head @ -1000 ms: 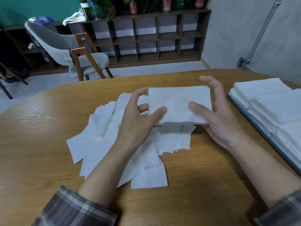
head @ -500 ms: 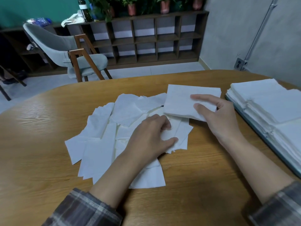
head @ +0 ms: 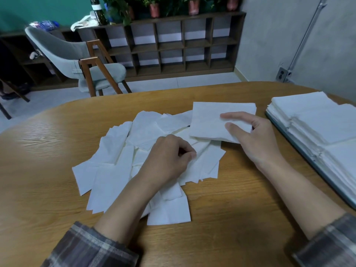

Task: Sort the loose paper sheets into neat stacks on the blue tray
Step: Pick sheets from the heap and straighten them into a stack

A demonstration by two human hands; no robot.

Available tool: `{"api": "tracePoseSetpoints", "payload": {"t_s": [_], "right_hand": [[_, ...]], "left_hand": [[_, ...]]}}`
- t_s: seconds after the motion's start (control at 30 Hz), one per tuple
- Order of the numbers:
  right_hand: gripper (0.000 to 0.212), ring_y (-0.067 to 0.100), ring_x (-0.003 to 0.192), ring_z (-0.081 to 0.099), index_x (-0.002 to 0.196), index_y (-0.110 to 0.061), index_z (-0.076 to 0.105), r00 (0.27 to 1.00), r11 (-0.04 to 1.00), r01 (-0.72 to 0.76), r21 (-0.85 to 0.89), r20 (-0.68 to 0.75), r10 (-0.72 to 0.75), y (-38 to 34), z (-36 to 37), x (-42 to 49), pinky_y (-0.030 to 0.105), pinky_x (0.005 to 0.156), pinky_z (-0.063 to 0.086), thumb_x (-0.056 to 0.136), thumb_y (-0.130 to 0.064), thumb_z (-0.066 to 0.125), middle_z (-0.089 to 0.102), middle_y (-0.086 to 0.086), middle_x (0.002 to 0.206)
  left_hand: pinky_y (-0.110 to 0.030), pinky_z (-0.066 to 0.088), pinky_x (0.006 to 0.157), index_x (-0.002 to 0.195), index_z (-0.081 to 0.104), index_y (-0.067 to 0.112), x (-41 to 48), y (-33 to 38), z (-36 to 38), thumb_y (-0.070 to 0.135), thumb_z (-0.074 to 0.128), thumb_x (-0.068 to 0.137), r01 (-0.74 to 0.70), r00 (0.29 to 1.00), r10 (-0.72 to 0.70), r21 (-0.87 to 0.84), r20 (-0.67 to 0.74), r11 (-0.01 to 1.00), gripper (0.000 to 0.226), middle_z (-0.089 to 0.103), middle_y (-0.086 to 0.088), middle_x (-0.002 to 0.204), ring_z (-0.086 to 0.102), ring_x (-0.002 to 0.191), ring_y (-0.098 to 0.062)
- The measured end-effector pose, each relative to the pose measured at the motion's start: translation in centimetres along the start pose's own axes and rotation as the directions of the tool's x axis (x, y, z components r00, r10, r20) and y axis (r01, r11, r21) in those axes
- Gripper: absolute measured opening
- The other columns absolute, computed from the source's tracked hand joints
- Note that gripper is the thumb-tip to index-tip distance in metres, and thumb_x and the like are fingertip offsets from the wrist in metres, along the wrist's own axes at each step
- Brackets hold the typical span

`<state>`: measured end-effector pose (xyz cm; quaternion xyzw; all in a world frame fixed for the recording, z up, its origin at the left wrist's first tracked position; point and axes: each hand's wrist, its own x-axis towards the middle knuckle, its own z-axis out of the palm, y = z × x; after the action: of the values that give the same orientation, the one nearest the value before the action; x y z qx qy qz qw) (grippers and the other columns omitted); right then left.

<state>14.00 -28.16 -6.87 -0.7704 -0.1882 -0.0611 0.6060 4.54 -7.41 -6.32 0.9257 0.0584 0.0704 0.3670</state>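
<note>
A heap of loose white paper sheets (head: 115, 166) lies spread over the middle of the wooden table (head: 231, 218). My left hand (head: 169, 160) rests on the heap with its fingers curled, pinching a sheet at its right side. My right hand (head: 254, 135) holds a small gathered stack of sheets (head: 208, 122) just above the heap's far right corner, thumb on top and fingers under its right edge. On the right stands the blue tray (head: 300, 149), with several neat white paper stacks (head: 316, 120) on it.
A grey chair (head: 77, 60) with wooden legs stands beyond the table's far edge. Behind it runs a low dark shelf unit (head: 183, 41) with potted plants on top. A grey wall with a conduit and socket (head: 283, 74) is at the right.
Both hands held the small stack a second ago. My left hand has let go and dropped onto the heap, where it pinches a sheet. My right hand alone keeps the stack, shifted right.
</note>
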Motion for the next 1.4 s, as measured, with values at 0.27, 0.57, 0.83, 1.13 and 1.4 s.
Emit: {"api": "tracePoseSetpoints", "payload": {"t_s": [0.27, 0.57, 0.83, 1.13, 1.4], "right_hand": [[0.029, -0.012, 0.121, 0.059, 0.114, -0.026, 0.079, 0.999, 0.999, 0.042, -0.011, -0.034, -0.042, -0.3, -0.2, 0.0, 0.000, 0.097, 0.037, 0.100, -0.006, 0.065, 0.074, -0.024, 0.119], [0.064, 0.025, 0.122, 0.069, 0.112, -0.019, 0.082, 0.956, 0.866, -0.157, 0.474, 0.293, 0.014, -0.9, -0.1, -0.4, 0.044, 0.105, 0.053, 0.104, -0.062, 0.036, 0.076, 0.009, 0.124], [0.025, 0.024, 0.102, 0.077, 0.109, -0.013, 0.079, 0.970, 0.933, -0.172, 0.317, 0.218, 0.105, -1.4, 0.7, -1.2, 0.048, 0.092, 0.061, 0.089, -0.026, 0.075, 0.081, 0.004, 0.109], [0.022, 0.025, 0.102, 0.077, 0.106, -0.012, 0.079, 0.965, 0.905, -0.225, 0.362, 0.214, 0.154, -1.6, 0.7, -1.1, 0.040, 0.088, 0.060, 0.090, -0.026, 0.074, 0.081, 0.006, 0.108], [0.025, 0.024, 0.106, 0.076, 0.109, -0.011, 0.078, 0.978, 0.887, -0.193, 0.419, 0.158, 0.138, -2.1, -0.1, -0.7, 0.038, 0.093, 0.061, 0.090, -0.024, 0.072, 0.080, 0.007, 0.113]], "left_hand": [[-0.026, 0.051, 0.075, 0.084, 0.069, 0.022, -0.9, 1.6, -1.3, 0.019, 0.062, 0.099, -0.185, 0.982, 0.185, -0.209, -0.019, 0.960, 0.017, 0.076, 0.007, 0.093, 0.068, 0.086, -0.011], [-0.029, 0.030, 0.061, 0.088, 0.063, 0.018, -1.0, 2.4, -2.5, 0.020, 0.052, 0.101, -0.244, 0.966, 0.174, -0.446, -0.192, 0.861, 0.017, 0.057, -0.022, 0.087, 0.042, 0.069, -0.027], [-0.017, 0.051, 0.071, 0.115, 0.072, 0.030, -0.4, 1.5, -2.0, 0.027, 0.078, 0.096, -0.143, 0.964, 0.024, -0.439, -0.264, 0.887, 0.021, 0.070, 0.025, 0.109, 0.066, 0.091, -0.002], [-0.022, 0.056, 0.064, 0.125, 0.067, 0.032, -0.6, 1.8, -2.0, 0.020, 0.085, 0.089, -0.101, 0.968, -0.032, -0.501, -0.251, 0.860, 0.041, 0.076, 0.004, 0.106, 0.074, 0.085, -0.009], [-0.050, 0.065, 0.085, 0.127, 0.070, 0.020, -0.9, 2.1, -2.5, 0.018, 0.073, 0.099, -0.018, 0.995, -0.046, -0.632, -0.085, 0.775, 0.028, 0.082, 0.004, 0.107, 0.080, 0.095, -0.018]]}}
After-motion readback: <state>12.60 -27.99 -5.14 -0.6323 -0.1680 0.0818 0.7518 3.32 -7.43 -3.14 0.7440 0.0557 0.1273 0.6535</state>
